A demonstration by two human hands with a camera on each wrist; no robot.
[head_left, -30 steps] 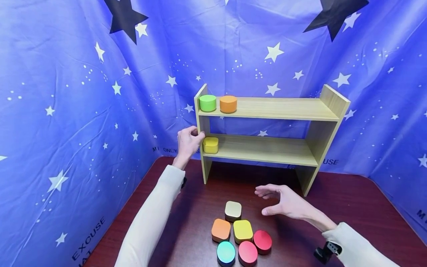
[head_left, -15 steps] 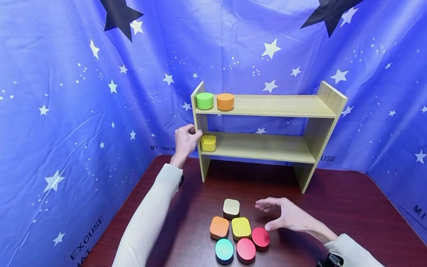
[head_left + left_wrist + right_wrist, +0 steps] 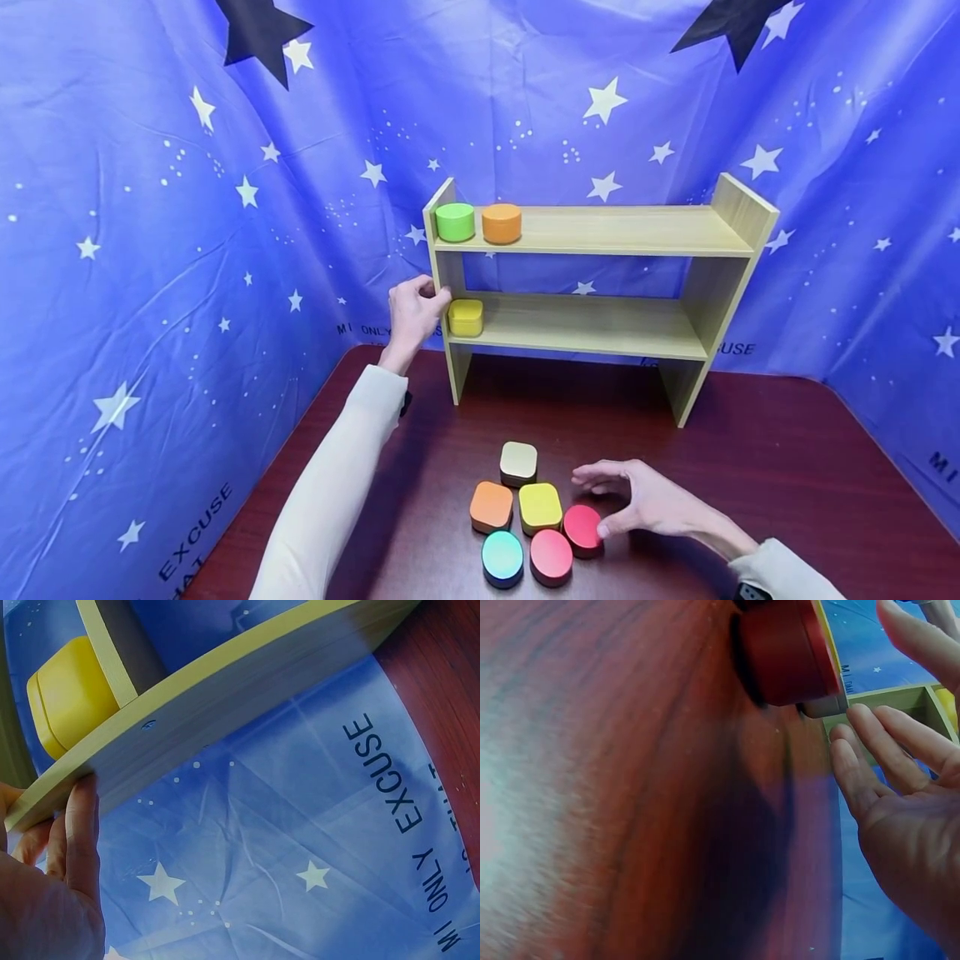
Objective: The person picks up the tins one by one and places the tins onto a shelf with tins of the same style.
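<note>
Head view: nearest the person, the teal tin (image 3: 502, 557) and the second red tin (image 3: 551, 557) are lying left of the right hand (image 3: 652, 502) and closer in. Just beyond them, the red tin (image 3: 582, 527) is sitting immediately left of the right thumb's tip, a little nearer the person than the palm; being round, it is showing no long axis across its top. The right hand is hanging with thumb and fingers well apart, holding nothing, its fingers pointing left past the tin's far side; whether the thumb is touching the rim, I cannot tell. Of the two hands, the right is lying far nearer this tin. Left of those fingers, the yellow tin (image 3: 540, 507), the orange tin (image 3: 491, 506) and, farther off, the cream tin (image 3: 519, 460) are standing. Well ahead, the left hand (image 3: 412, 313) is gripping the near-left edge of the shelf (image 3: 600, 323). Just right of its thumb a yellow box (image 3: 466, 317) is resting; above that hand, a green pot (image 3: 454, 222) and an orange pot (image 3: 501, 223) are standing.
</note>
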